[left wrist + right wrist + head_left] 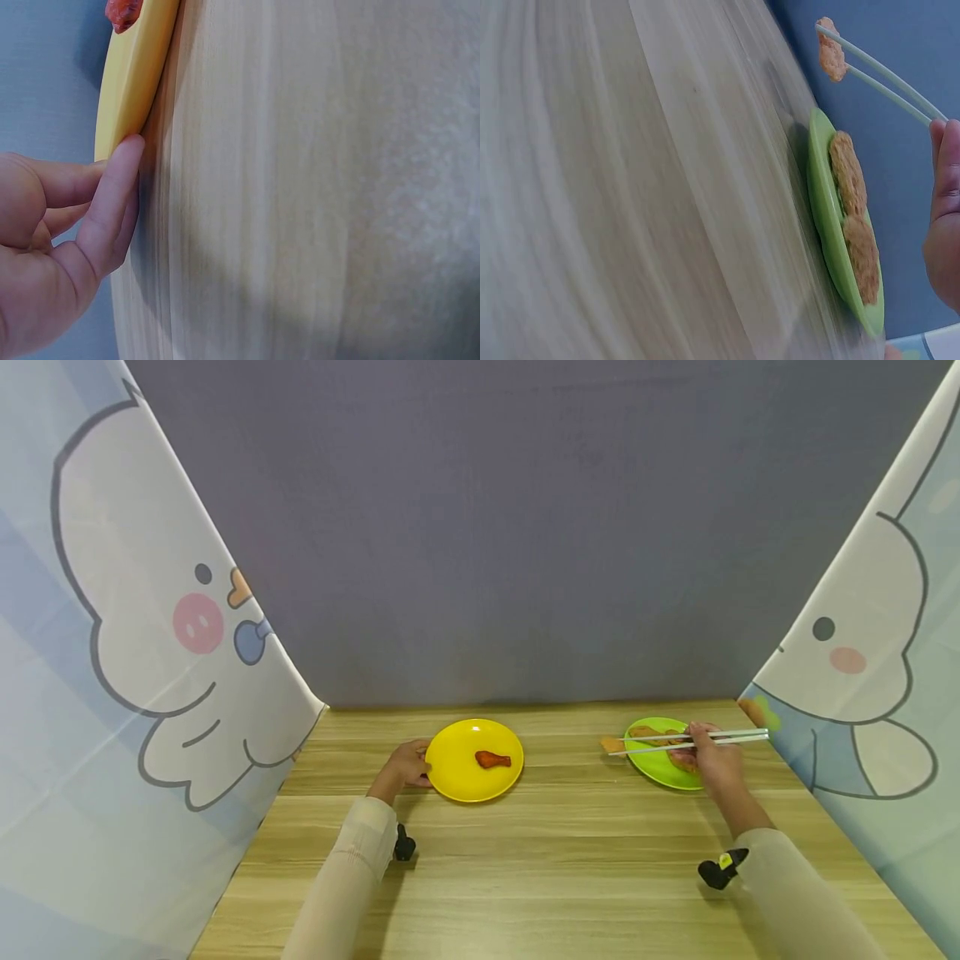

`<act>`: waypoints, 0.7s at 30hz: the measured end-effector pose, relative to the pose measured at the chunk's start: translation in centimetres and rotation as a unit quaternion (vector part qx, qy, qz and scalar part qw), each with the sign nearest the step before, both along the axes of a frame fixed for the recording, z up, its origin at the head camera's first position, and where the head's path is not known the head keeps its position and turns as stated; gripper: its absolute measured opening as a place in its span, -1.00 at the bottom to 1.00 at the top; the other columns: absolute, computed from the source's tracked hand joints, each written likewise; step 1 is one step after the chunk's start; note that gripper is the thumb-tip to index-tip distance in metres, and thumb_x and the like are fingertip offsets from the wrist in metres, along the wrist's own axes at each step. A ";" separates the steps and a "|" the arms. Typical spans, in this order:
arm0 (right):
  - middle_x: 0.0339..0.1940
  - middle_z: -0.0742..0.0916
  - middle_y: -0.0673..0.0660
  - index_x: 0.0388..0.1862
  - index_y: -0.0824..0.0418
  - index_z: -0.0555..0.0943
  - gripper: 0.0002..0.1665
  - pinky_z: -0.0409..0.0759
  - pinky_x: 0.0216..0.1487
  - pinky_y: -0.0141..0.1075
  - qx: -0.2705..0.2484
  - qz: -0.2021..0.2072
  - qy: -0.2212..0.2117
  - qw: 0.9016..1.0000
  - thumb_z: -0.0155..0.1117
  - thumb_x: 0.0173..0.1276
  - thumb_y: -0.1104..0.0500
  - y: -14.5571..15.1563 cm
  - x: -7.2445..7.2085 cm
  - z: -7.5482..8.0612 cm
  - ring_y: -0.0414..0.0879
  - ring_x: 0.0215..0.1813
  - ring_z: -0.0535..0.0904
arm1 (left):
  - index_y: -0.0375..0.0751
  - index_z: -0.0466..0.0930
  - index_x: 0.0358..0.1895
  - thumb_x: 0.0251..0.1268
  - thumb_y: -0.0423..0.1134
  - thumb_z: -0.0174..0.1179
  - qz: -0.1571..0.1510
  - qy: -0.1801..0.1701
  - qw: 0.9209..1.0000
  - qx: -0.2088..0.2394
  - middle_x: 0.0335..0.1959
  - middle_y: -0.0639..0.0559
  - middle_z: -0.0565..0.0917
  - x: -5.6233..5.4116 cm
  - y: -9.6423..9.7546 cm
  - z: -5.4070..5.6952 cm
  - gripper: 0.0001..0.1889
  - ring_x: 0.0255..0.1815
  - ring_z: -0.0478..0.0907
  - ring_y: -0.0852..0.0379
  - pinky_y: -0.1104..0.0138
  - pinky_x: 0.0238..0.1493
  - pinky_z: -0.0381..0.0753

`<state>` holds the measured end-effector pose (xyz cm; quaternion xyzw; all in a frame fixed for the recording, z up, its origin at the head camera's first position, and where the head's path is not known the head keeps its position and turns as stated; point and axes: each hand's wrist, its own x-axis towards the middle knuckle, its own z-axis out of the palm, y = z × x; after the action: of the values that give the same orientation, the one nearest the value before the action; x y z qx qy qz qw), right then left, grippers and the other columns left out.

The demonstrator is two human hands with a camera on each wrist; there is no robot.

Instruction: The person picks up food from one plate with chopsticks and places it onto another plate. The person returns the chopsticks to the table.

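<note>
At the left, my left hand [408, 764] pinches the rim of a yellow plate [453, 764] lying on the table. On that plate rests a reddish-brown chicken drumstick [493, 760]. My right hand [717, 762] holds a pair of pale chopsticks [738, 735] over a green plate [651, 766]. Between the chopstick tips is a small golden fried piece [830, 51], raised above the table just past the plate's left edge. Browned fried pieces [849, 176] lie on the green plate, and a pinkish-brown piece [682, 760] there is partly covered by the hand.
The wood-grain table [540, 860] has a grey wall [480, 543] behind it. Cartoon-printed cloth panels [150, 610] stand on both sides. A dark wrist camera [405, 843] shows at the left sleeve, another [718, 872] at the right.
</note>
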<state>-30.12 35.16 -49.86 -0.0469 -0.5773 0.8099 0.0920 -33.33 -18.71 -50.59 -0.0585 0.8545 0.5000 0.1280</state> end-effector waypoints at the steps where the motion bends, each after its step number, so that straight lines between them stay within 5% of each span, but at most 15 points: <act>1: -0.50 0.77 -0.03 -0.34 0.09 0.63 -0.69 0.75 -0.46 -0.44 0.001 0.005 -0.002 1.000 0.04 0.62 0.12 -0.3 -0.1 0.0 -0.19 -0.53 0.76 | -0.25 0.38 0.48 0.33 -0.60 0.12 0.000 0.001 1.000 -0.001 0.18 -0.41 0.57 0.0 0.0 0.0 -0.37 -0.10 0.75 -0.14 0.15 -0.22 0.84; 5: -0.49 0.77 -0.06 -0.32 0.05 0.61 -0.71 0.73 -0.46 -0.47 0.030 0.015 -0.007 0.999 0.03 0.63 0.10 -1.5 -0.3 0.3 -0.22 -0.52 0.76 | -0.25 0.38 0.48 0.33 -0.60 0.12 0.001 0.002 1.000 -0.003 0.16 -0.40 0.56 -0.1 0.0 -0.1 -0.37 -0.09 0.74 -0.15 0.15 -0.22 0.84; 12: -0.53 0.78 0.00 -0.41 0.07 0.64 -0.61 0.75 -0.46 -0.42 0.009 0.030 0.008 0.999 -0.02 0.64 0.22 -4.2 -0.4 1.3 -0.17 -0.53 0.76 | -0.20 0.40 0.47 0.31 -0.60 0.13 -0.005 -0.002 1.000 0.001 0.16 -0.39 0.60 -0.1 -0.1 0.0 -0.36 -0.10 0.75 -0.15 0.14 -0.18 0.84; 21: -0.47 0.79 -0.03 -0.35 0.04 0.61 -0.71 0.75 -0.45 -0.44 0.037 0.024 -0.011 0.999 0.05 0.63 0.12 -6.5 -1.7 0.2 -0.22 -0.51 0.76 | -0.24 0.36 0.50 0.34 -0.61 0.10 -0.005 0.001 1.000 -0.007 0.23 -0.42 0.56 -0.2 0.0 -0.1 -0.36 -0.08 0.75 -0.15 0.13 -0.21 0.84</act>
<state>-31.84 28.63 -49.62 -0.0381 -0.6091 0.7893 0.0679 -33.49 -18.69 -50.71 -0.0552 0.8583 0.4936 0.1292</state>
